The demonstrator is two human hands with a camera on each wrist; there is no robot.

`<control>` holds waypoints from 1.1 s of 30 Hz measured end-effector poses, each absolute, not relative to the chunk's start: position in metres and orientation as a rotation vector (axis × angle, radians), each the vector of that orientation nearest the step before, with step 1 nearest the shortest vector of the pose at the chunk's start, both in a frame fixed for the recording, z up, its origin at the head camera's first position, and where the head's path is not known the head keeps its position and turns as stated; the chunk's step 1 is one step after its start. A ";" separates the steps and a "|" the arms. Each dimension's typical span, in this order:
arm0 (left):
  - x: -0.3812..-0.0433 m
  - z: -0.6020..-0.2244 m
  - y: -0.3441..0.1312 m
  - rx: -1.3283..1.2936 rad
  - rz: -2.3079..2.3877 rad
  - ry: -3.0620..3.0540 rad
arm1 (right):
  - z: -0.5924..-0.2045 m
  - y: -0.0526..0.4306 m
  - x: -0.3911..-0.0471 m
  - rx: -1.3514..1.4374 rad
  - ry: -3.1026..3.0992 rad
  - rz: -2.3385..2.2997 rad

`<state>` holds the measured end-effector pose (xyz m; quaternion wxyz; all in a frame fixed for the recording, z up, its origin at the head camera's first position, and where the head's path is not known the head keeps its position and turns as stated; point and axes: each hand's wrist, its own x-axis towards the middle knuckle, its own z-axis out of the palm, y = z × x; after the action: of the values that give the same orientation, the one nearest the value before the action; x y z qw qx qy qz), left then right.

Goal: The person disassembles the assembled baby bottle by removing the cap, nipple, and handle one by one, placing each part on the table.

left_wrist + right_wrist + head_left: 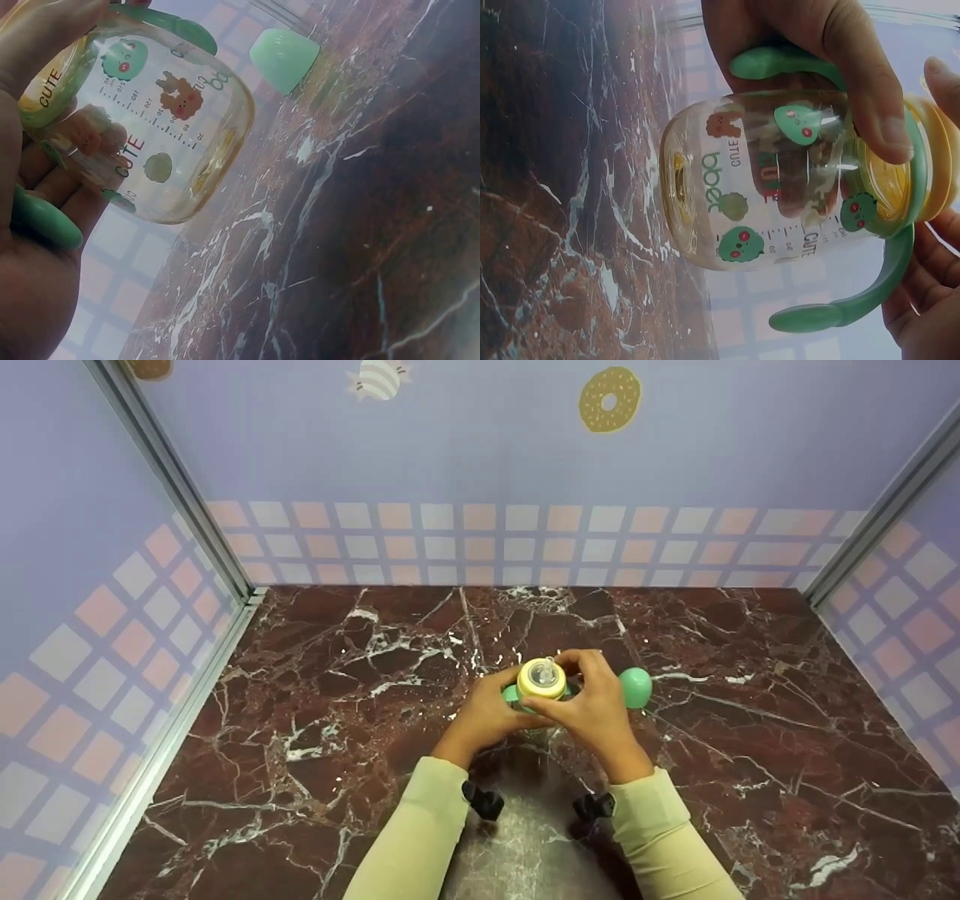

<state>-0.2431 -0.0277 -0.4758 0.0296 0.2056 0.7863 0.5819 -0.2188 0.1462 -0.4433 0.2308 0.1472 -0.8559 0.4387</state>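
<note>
Both hands hold a clear baby bottle [541,679] just above the middle of the marble table [315,720]. It has a yellow collar [930,169], a clear teat, green side handles [840,311] and cartoon prints. My left hand [504,703] wraps the bottle's body [161,127], its thumb lying across the glass. My right hand [574,684] curls over the top, its fingers round the yellow collar. A green dome cap [636,687] stands on the table just right of the hands, and the left wrist view also shows the cap [285,58]. The bottle looks empty.
The dark red marble table is walled on three sides by lilac panels [480,457] with a checked band and metal corner posts [180,487]. Nothing but the cap lies on it.
</note>
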 end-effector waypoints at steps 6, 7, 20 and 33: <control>-0.244 -0.478 -0.026 0.631 1.774 2.461 | -0.442 0.144 -0.218 0.396 -2.356 1.215; -0.244 -0.478 -0.026 0.629 1.767 2.470 | -0.442 0.144 -0.218 0.399 -2.354 1.219; -0.242 -0.477 -0.028 0.651 1.681 2.533 | -0.442 0.147 -0.218 0.485 -2.392 1.213; -0.244 -0.481 -0.028 0.648 1.731 2.456 | -0.444 0.152 -0.220 0.585 -2.381 1.306</control>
<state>-0.2438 -0.0280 -0.4814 0.0340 0.2107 0.7986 0.5628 -0.2198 0.1523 -0.4443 0.1809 0.2070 -0.8429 0.4626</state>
